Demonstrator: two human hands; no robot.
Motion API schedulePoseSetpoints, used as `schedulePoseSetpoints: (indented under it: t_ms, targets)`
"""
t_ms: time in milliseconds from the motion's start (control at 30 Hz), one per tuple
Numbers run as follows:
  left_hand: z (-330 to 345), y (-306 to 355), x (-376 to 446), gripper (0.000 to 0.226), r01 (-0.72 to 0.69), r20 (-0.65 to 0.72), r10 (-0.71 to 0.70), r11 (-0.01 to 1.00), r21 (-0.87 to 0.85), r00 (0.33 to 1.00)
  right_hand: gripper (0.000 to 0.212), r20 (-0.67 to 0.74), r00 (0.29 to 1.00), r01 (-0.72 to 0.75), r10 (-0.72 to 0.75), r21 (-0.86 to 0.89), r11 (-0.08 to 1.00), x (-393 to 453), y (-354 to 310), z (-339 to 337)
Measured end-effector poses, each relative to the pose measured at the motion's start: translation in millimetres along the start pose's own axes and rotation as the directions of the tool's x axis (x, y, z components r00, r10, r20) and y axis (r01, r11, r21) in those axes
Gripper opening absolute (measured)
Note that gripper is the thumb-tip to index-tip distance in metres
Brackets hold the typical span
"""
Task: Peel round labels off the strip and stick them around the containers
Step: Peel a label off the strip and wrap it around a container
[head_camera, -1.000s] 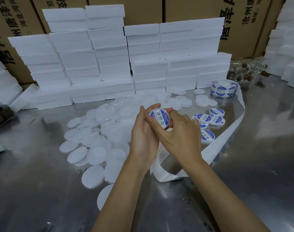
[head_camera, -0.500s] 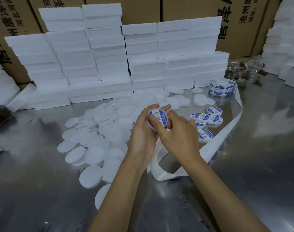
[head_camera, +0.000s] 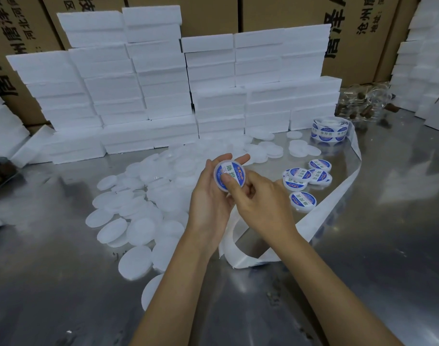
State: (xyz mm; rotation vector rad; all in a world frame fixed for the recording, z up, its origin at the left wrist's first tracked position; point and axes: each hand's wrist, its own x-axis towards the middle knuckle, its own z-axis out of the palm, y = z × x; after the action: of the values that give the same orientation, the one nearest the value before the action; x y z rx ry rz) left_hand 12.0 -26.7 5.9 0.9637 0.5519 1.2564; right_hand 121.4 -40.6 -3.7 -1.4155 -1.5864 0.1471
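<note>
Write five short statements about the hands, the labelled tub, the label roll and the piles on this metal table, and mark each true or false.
1. The left hand cradles a small round clear plastic container bearing a blue and white round label. True.
2. The right hand rests flat on the shiny metal table. False: its thumb presses on the label.
3. The finished labelled containers lie right of the hands. True.
4. The roll of blue labels sits among the unlabelled white round containers at left. False: it stands at the far right, beside the white foam block stack.
5. The white backing strip hangs off the table edge. False: it loops on the table.
</note>
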Motion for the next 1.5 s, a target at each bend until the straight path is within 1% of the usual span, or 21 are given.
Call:
schedulePoseSetpoints:
  t_ms: [67, 167, 300, 367, 433, 500, 533, 600, 733, 867, 1033, 1100, 1133, 1200, 1233, 1267, 1300, 1333, 1400, 1467, 1500]
  targets:
    - [1.7, 1.5, -0.3, 0.037, -0.012, -0.003, 0.012, 1.0, 0.019, 1.0, 0.054, 0.059, 0.994, -0.101, 0.094, 0.145, 0.984, 2.7, 1.9, -1.4]
    - [4.2, 2.9, -0.3, 0.039, -0.009, -0.023, 0.01, 0.999, 0.039, 1.0, 0.054, 0.165, 0.966, -0.242, 0.198, 0.32, 0.916, 7.0, 5.9, -2.9]
    - [5.2, 1.3, -0.4, 0.033, 0.018, -0.072, -0.015, 0.999, 0.041, 0.997, 0.054, 0.177, 0.927, -0.374, 0.329, 0.453, 0.809, 12.0, 14.1, -7.4]
    - [5.4, 1.6, -1.3, 0.039, 0.027, -0.114, -0.021, 0.998, 0.05, 0.993, 0.051, 0.145, 0.859, -0.487, 0.491, 0.527, 0.697, 18.5, 25.0, -14.2]
    - [2.7, 2.6, -0.9, 0.042, 0.007, -0.156, 0.002, 0.998, 0.055, 0.988, 0.048, 0.146, 0.719, -0.594, 0.68, 0.637, 0.491, 25.7, 40.3, -22.6]
    - [-0.6, 4.0, -0.4, 0.041, -0.016, -0.205, 0.025, 0.999, 0.043, 0.978, 0.043, 0.217, 0.592, -0.59, 0.776, 0.773, 0.233, 29.1, 55.1, -31.1]
    - [-2.5, 4.8, -0.2, 0.04, -0.025, -0.237, 0.033, 0.999, 0.036, 0.971, 0.041, 0.252, 0.556, -0.562, 0.792, 0.816, 0.136, 29.2, 61.2, -34.2]
    - [-5.9, 7.1, 0.2, 0.037, -0.037, -0.299, 0.041, 0.999, 0.022, 0.953, 0.039, 0.312, 0.519, -0.52, 0.796, 0.854, 0.004, 28.0, 68.5, -38.5]
    - [-13.9, 11.6, 1.3, 0.034, -0.052, -0.371, 0.054, 0.999, 0.014, 0.927, 0.037, 0.384, 0.488, -0.426, 0.784, 0.889, -0.17, 26.4, 72.9, -42.2]
    - [-18.1, 13.9, 2.2, 0.037, -0.033, -0.393, 0.037, 0.999, 0.016, 0.919, 0.04, 0.399, 0.505, -0.392, 0.765, 0.896, -0.209, 25.5, 72.8, -44.0]
    - [-25.4, 19.5, 1.7, 0.039, -0.042, -0.417, 0.044, 0.999, 0.015, 0.908, 0.034, 0.413, 0.53, -0.437, 0.741, 0.882, -0.178, 25.1, 68.5, -41.8]
    - [-30.9, 23.6, 1.7, 0.036, -0.054, -0.443, 0.059, 0.998, 0.023, 0.895, 0.029, 0.38, 0.564, -0.48, 0.734, 0.873, -0.083, 25.3, 63.2, -40.6]
    - [-34.1, 25.1, 1.9, 0.034, -0.058, -0.466, 0.073, 0.997, 0.047, 0.882, 0.026, 0.329, 0.587, -0.509, 0.74, 0.861, 0.021, 25.5, 59.2, -40.0]
    - [-39.8, 26.7, 3.3, 0.028, -0.053, -0.539, 0.113, 0.991, 0.126, 0.835, 0.02, 0.142, 0.668, -0.552, 0.73, 0.753, 0.358, 25.8, 51.3, -37.3]
    - [-42.4, 26.9, 4.3, 0.026, -0.045, -0.574, 0.129, 0.986, 0.159, 0.809, 0.018, 0.035, 0.733, -0.532, 0.68, 0.651, 0.541, 25.5, 47.4, -35.2]
    - [-44.5, 26.9, 5.4, 0.024, -0.035, -0.602, 0.136, 0.984, 0.177, 0.787, 0.015, -0.047, 0.806, -0.471, 0.59, 0.552, 0.688, 25.4, 43.3, -32.9]
    - [-46.1, 27.0, 6.7, 0.024, -0.028, -0.621, 0.138, 0.983, 0.183, 0.772, 0.013, -0.085, 0.872, -0.39, 0.483, 0.478, 0.787, 26.4, 38.4, -30.6]
    - [-47.5, 26.8, 7.6, 0.024, -0.023, -0.633, 0.138, 0.982, 0.186, 0.762, 0.011, -0.081, 0.92, -0.315, 0.383, 0.424, 0.849, 28.7, 32.7, -28.1]
    - [-50.0, 26.3, 8.6, 0.024, -0.018, -0.648, 0.137, 0.982, 0.186, 0.75, 0.01, 0.006, 0.974, -0.217, 0.224, 0.274, 0.937, 39.1, 22.4, -20.6]
    - [-51.9, 26.4, 9.2, 0.024, -0.025, -0.652, 0.135, 0.984, 0.175, 0.746, 0.011, 0.194, 0.974, -0.13, 0.116, 0.061, 0.99, 53.7, 12.3, -9.0]
    - [-52.6, 26.5, 9.7, 0.024, -0.029, -0.654, 0.134, 0.985, 0.169, 0.745, 0.012, 0.304, 0.949, -0.074, 0.081, -0.032, 0.997, 60.3, 6.5, -1.6]
